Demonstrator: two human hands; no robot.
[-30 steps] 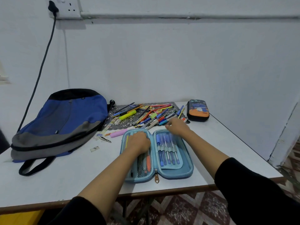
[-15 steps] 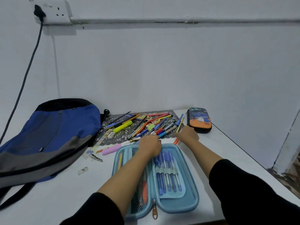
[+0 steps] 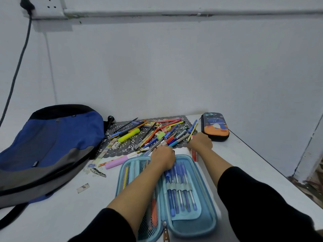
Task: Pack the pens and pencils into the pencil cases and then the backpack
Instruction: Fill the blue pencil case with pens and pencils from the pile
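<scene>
Head-worn camera looks forward and down, close over the table [image 3: 244,154].

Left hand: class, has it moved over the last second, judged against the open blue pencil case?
Yes. The left hand has gone from the left half of the open pencil case to its far rim, beside the loose pens.

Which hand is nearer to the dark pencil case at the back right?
Right. The right hand is close beside the dark case, at its near left corner. The left hand is farther off, over the far edge of the open blue case.
</scene>
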